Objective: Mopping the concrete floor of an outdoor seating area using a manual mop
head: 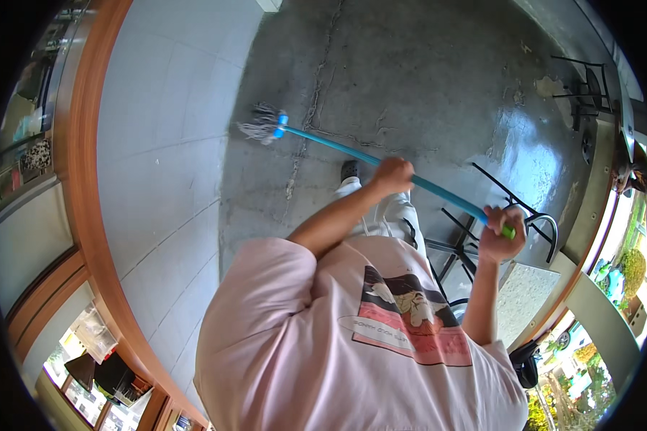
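Note:
A string mop with grey strands [260, 124] and a bright blue socket lies with its head on the grey concrete floor [410, 70], close to the foot of the white wall. Its blue handle [334, 145] slants down to the right across the view. My left hand [393, 175] is closed around the middle of the handle. Around its upper end, by the green tip, my right hand [502, 233] is wrapped. A dark shoe [350, 169] shows below the handle, near the middle.
A white block wall [167, 118] with a wooden ledge [83, 108] runs along the left. Black metal chair legs [455, 248] and a speckled panel [528, 280] are at the right, near my legs. Another black metal frame [593, 86] stands farther off. Cracks cross the floor.

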Available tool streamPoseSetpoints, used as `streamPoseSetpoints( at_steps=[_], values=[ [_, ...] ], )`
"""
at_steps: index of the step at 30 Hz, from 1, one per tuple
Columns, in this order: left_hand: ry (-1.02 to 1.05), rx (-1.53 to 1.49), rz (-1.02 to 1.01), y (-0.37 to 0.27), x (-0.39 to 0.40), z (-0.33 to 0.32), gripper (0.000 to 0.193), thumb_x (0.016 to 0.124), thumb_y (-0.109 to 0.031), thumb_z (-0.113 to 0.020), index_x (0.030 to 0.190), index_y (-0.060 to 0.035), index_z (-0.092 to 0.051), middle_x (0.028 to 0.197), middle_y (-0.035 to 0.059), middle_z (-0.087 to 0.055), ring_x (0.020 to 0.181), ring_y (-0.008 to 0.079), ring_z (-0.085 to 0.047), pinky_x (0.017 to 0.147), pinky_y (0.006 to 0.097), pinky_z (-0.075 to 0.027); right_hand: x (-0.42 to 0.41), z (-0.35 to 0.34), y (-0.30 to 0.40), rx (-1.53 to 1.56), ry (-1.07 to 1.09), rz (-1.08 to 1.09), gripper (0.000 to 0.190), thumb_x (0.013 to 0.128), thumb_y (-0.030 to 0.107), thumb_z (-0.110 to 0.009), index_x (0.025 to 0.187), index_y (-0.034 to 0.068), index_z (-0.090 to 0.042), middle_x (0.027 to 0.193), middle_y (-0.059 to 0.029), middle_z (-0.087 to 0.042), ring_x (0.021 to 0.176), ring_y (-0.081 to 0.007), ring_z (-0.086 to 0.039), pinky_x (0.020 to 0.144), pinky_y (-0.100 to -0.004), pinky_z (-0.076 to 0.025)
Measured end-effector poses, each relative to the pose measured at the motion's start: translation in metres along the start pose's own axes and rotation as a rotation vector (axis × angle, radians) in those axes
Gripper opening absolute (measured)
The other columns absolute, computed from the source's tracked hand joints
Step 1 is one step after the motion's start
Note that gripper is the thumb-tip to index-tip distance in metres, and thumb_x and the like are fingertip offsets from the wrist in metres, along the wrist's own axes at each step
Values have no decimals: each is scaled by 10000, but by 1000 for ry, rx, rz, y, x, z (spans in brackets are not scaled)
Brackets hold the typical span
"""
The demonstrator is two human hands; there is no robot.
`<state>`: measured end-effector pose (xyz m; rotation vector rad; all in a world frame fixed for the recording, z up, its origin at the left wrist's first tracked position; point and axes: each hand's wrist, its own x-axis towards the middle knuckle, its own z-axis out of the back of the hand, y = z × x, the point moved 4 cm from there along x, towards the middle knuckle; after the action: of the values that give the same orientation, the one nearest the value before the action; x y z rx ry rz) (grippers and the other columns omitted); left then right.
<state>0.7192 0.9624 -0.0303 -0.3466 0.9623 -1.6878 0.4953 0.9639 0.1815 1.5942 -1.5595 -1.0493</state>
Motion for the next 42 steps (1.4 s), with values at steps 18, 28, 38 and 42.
streamPoseSetpoints(
  at_steps=[18,28,38,42],
  values=[
    [102,46,-100,75,-23,-51,234,634,-293,-668,646,-59,-653,734,178,-659,746,386,-648,697,474,-529,-53,-3,-94,-290,-215,57,114,868,69,-415,757,53,-391,538,-17,-378,483,-153,-388,600,-331,-438],
    [-107,452,119,200,-50,23,245,864,-262,-616,702,-88,-674,786,155,-661,841,388,-602,771,491,-449,-17,-55,-216,-85,153,-250,192,863,83,-532,739,-52,-591,749,-87,-640,740,-155,-576,737,-298,-454],
    [-69,-119,-287,-34,12,-124,303,882,-245,-604,670,-30,-587,757,181,-637,800,392,-615,741,472,-477,-75,106,-26,-70,-82,-28,352,922,150,-461,600,27,-387,593,-45,-424,605,-164,-447,611,-316,-382],
    [-7,-196,-324,-145,31,-175,302,887,-233,-592,670,-23,-577,737,195,-613,774,412,-594,703,477,-465,-103,153,68,-175,-50,124,361,904,146,-429,566,42,-357,560,-47,-401,552,-154,-388,565,-313,-341]
  ],
)
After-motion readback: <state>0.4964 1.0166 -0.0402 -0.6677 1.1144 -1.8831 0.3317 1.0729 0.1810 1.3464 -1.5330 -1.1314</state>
